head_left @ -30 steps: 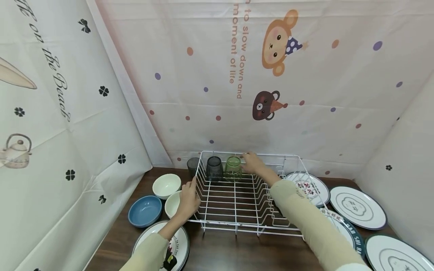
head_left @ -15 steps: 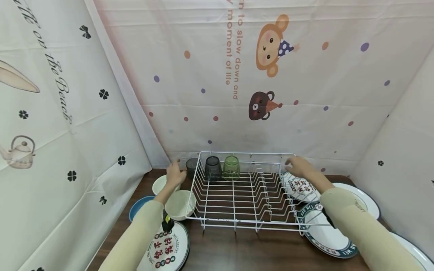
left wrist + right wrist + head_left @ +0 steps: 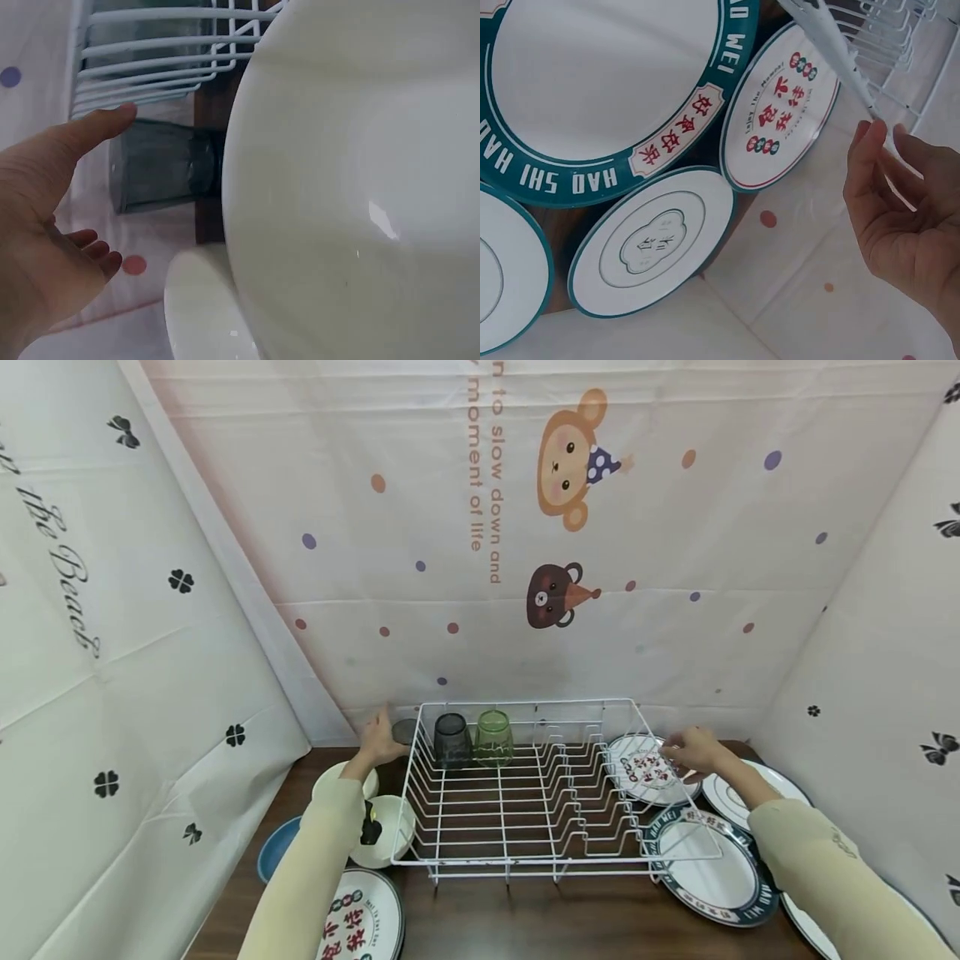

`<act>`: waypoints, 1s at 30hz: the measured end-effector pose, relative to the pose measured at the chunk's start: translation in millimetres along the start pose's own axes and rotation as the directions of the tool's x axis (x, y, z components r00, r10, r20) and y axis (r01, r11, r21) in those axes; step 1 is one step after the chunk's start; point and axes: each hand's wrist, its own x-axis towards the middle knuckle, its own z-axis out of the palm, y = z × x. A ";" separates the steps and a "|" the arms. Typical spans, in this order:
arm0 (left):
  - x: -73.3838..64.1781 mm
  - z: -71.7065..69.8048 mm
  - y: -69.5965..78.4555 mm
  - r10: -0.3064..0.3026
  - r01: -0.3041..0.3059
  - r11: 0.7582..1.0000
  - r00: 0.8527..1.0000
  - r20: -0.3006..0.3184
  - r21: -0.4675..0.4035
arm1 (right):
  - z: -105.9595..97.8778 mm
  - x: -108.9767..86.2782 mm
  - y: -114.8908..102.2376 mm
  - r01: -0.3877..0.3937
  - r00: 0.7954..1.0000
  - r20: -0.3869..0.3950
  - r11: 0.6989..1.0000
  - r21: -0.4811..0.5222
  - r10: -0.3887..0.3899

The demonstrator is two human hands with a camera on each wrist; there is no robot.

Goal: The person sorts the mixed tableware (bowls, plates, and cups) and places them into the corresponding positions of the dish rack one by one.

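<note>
Rack (image 3: pixel 507 862) on the worktop (image 3: pixel 517 927). At its left side, the left hand (image 3: pixel 377 743) is released, thumb and fingers spread beside the grey cup (image 3: pixel 157 161), which stands just outside the rack; the thumb tip lies near the rack's rim. At its right side, the right hand (image 3: pixel 701 752) pinches the rim between thumb and fingertips. Inside the rack's back left corner: black cup (image 3: pixel 452 741) and green cup (image 3: pixel 493 739), side by side. Left of the rack: white bowls (image 3: pixel 393 818) and blue bowl (image 3: pixel 277 847). Right of the rack: plates (image 3: pixel 708 868).
</note>
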 end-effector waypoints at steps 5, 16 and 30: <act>-0.7 8.7 -4.4 0.017 -0.017 1.000 0.997 -0.069 -0.008 | 15.8 2.5 1.5 0.087 0.996 -0.010 0.996 0.003 -0.087; -7.3 12.2 -8.9 0.054 -0.053 0.999 0.994 -0.094 0.008 | 53.8 -9.2 -0.2 0.136 0.978 -0.136 0.975 -0.175 -0.161; -22.8 2.6 -16.6 0.013 -0.008 0.994 0.999 -0.042 0.108 | 68.7 -14.6 -8.4 0.084 0.990 -0.103 0.986 -0.145 -0.100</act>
